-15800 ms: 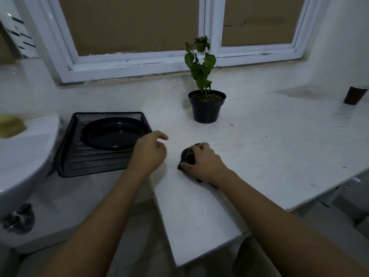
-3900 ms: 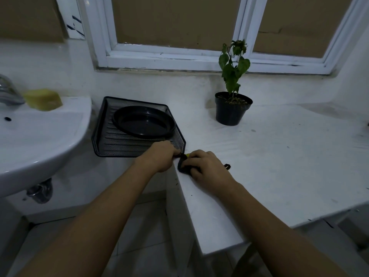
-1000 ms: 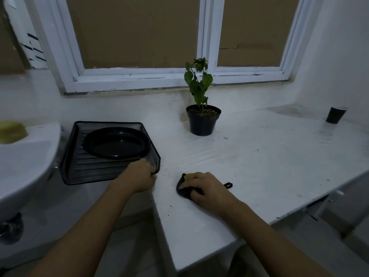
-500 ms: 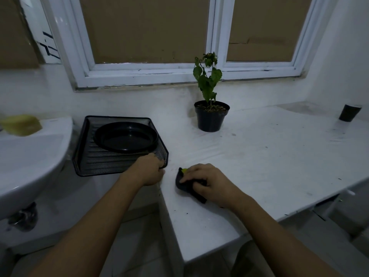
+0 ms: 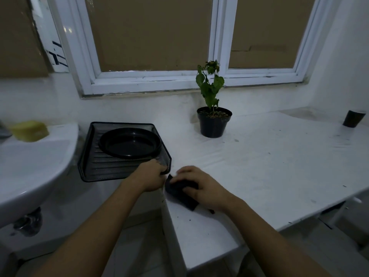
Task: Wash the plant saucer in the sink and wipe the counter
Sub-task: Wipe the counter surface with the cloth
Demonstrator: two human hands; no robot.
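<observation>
On the counter (image 5: pixel 269 166), right grip (image 5: pixel 201 186) presses a dark cloth (image 5: pixel 180 194); left grip (image 5: pixel 151 176) clasps the tray (image 5: pixel 103 166).

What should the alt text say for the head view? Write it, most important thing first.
A person's right hand presses a dark cloth onto a white counter while the left hand grips the corner of a black mesh tray holding a black saucer. A potted plant stands under the window; a sink sits left.
</observation>
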